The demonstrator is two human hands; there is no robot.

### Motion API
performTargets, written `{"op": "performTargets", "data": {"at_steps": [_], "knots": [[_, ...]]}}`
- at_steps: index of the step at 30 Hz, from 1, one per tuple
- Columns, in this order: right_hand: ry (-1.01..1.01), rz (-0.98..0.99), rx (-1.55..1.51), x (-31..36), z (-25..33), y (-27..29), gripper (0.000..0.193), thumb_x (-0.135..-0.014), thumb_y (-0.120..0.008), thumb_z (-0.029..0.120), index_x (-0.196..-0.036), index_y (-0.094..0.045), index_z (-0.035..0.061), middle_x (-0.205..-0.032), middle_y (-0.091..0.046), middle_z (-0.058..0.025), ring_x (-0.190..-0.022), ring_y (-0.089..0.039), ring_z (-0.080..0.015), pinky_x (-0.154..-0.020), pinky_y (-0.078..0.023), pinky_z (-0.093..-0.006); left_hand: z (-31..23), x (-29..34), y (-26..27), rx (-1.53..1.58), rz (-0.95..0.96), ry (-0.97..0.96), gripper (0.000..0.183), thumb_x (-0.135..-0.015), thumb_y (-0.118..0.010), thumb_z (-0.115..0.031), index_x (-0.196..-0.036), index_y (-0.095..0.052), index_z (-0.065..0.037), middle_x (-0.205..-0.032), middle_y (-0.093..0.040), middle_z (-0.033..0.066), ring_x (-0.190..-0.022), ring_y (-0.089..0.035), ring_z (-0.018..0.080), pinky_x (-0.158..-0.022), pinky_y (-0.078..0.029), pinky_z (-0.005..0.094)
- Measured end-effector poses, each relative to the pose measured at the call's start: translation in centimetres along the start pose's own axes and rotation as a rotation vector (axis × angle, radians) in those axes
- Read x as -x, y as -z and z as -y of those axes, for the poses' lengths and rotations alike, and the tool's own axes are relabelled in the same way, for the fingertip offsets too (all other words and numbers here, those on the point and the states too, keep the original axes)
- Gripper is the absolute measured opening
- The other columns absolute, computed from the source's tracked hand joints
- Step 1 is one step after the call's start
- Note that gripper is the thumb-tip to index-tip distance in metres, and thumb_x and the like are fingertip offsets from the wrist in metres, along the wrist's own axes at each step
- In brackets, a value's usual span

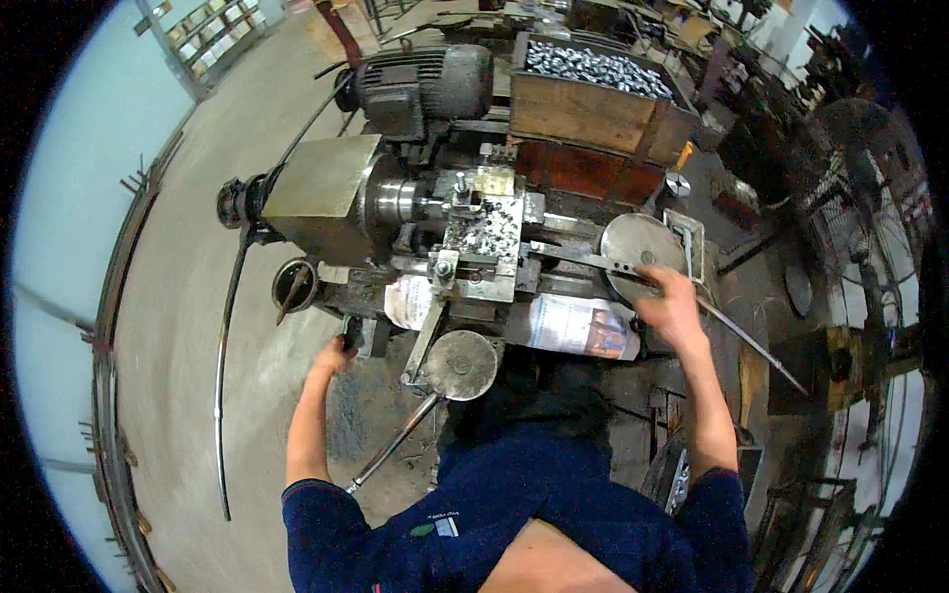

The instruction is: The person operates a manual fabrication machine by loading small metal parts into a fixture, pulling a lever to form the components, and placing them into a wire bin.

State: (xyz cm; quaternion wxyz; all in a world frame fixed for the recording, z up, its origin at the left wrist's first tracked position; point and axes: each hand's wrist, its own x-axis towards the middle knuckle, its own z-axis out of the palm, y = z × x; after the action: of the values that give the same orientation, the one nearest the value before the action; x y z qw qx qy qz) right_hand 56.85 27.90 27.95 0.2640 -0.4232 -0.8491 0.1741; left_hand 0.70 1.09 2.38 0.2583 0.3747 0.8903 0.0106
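Floor: grey, broad on the left, stained near the lathe. Wall pale blue; shelf at far left, loaded with pale items.

Lathe centre, greasy. Bin off its far right corner: brown walls, heaped near the rim with small shiny metal parts. Motor past the far left edge.

Printed sheet over the near edge, right of middle. Two discs: one near the right end, one out from the near edge. Can at the near left corner, open, stick leaning in it; rest of contents unclear.

Bar, flat and holed, runs from the carriage over the right disc. Right hand clamped on its outer end. Left hand by the near left edge, at a dark handle; fingers part hidden, cannot tell if closed. Chips litter the carriage.
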Motion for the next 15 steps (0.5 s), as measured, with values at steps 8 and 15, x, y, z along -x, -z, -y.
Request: {"op": "performTargets", "data": {"at_steps": [8, 15], "knots": [[0.851, -0.024, 0.049, -14.0, 16.2, -11.5, 0.026, -0.054, -0.061, 0.02, -0.073, -0.063, 0.0029, -0.084, -0.057, -0.0141, -0.093, -0.051, -0.031, -0.089, -0.038, -0.0401, 0.3, 12.8, 20.4, 0.091, -0.645, -0.022, 0.031, -0.081, -0.056, -0.027, -0.107, -0.059, -0.012, -0.088, -0.064, 0.0136, -0.079, -0.062, 0.0269, -0.069, -0.048, 0.0369], [0.654, 0.371, 0.485, -17.6, 18.9, -16.8, 0.023, -0.055, -0.061, 0.021, -0.072, -0.067, 0.0073, -0.082, -0.063, -0.0149, -0.087, -0.056, -0.0298, -0.096, -0.031, -0.0418, 12.3, 15.3, 13.7, 0.024, -0.723, 0.413, 0.042, -0.082, -0.05, -0.046, -0.092, -0.061, -0.006, -0.077, -0.062, 0.0191, -0.074, -0.06, 0.0367, -0.065, -0.047, 0.0443]]}}
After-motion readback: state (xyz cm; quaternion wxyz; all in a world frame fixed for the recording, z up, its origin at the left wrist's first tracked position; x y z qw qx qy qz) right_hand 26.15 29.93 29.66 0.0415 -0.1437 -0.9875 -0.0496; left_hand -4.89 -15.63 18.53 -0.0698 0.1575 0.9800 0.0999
